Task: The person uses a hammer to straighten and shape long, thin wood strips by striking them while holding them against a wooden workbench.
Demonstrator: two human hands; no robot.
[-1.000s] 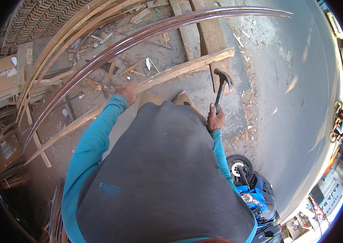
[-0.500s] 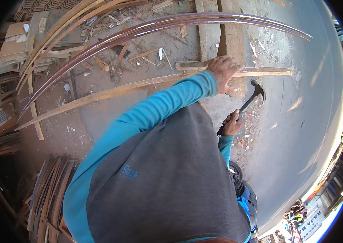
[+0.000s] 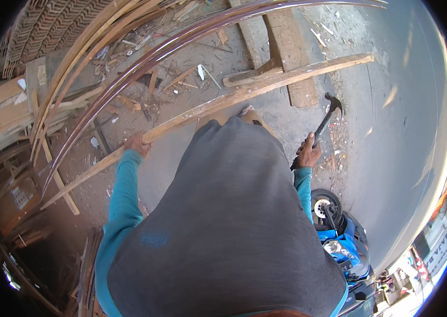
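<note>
Littered ground (image 3: 160, 166), left hand (image 3: 136, 144) gripping long plank (image 3: 226, 100), right hand (image 3: 308, 153) clenched around hammer (image 3: 323, 126)

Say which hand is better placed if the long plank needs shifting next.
Left, I'd judge: the left hand has its grip on the long plank, towards its left end. The right hand is occupied with the hammer, apart from the plank.

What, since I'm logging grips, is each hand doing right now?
Left hand: closed, holding the long wooden plank.
Right hand: closed, holding the hammer by its handle.
</note>
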